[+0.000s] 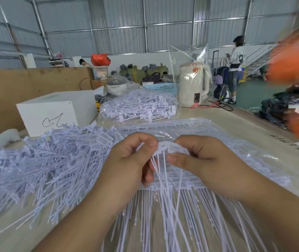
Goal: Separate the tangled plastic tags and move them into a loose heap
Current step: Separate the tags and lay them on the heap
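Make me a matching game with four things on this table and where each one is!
Things:
1. white box
2. kettle
3. loose heap of tags
4. strip of tags

Places:
A. far side, wrapped in clear plastic
B. pinched between the left hand and right hand
C. spread over the table's left side
D. behind the heap, with a black scribble on it

Pairs: 1-D, 2-A, 3-C, 4-B

Loose heap (35,166) left of hands (165,160); kettle (193,84) seemingly behind.
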Demonstrator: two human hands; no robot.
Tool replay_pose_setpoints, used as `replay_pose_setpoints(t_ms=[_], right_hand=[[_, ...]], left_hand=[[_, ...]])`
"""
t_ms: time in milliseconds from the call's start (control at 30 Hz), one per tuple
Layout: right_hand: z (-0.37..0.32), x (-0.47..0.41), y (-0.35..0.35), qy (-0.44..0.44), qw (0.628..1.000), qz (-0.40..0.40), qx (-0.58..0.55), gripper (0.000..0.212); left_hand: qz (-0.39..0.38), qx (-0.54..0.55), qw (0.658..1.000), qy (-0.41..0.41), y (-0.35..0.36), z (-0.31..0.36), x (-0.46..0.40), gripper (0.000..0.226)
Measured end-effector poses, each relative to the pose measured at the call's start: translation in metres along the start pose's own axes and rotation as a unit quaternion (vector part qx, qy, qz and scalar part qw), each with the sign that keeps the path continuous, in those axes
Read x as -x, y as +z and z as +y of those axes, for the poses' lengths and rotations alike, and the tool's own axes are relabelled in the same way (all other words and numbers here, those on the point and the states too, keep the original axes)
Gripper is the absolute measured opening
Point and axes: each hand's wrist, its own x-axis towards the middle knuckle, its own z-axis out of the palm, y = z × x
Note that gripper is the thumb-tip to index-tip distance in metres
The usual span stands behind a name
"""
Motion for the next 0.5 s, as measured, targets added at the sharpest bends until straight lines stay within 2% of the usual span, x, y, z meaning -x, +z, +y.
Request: replay_pose_setpoints(t_ms=[100, 233, 300, 433, 500], right_hand=[[0.0, -0.001, 0.012, -0.039, 0.996, 0.079, 0.024, 0.011], [-0.001, 0.0, 0.028, -0.046, 0.987, 0.136, 0.067, 0.011], [-0.003, -0.001, 0.032, -0.033, 0.984, 0.158, 0.075, 0.015], [0.0, -0.005, -0.003, 0.06, 0.957, 0.28, 0.041, 0.036], [0.001, -0.003, -0.016, 0.043, 0.962, 0.256, 0.083, 0.04]], left_hand=[[0.03, 0.022, 0.999, 0.019, 0.002, 0.002, 0.0, 0.014], [0.067, 0.016, 0.997, 0.04, 0.003, 0.001, -0.001, 0.019], [0.078, 0.009, 0.996, 0.052, 0.003, 0.002, 0.002, 0.023], [0.077, -0.011, 0.994, 0.079, 0.003, 0.006, 0.008, 0.021], [0.072, -0.016, 0.995, 0.073, 0.003, 0.004, 0.008, 0.02]])
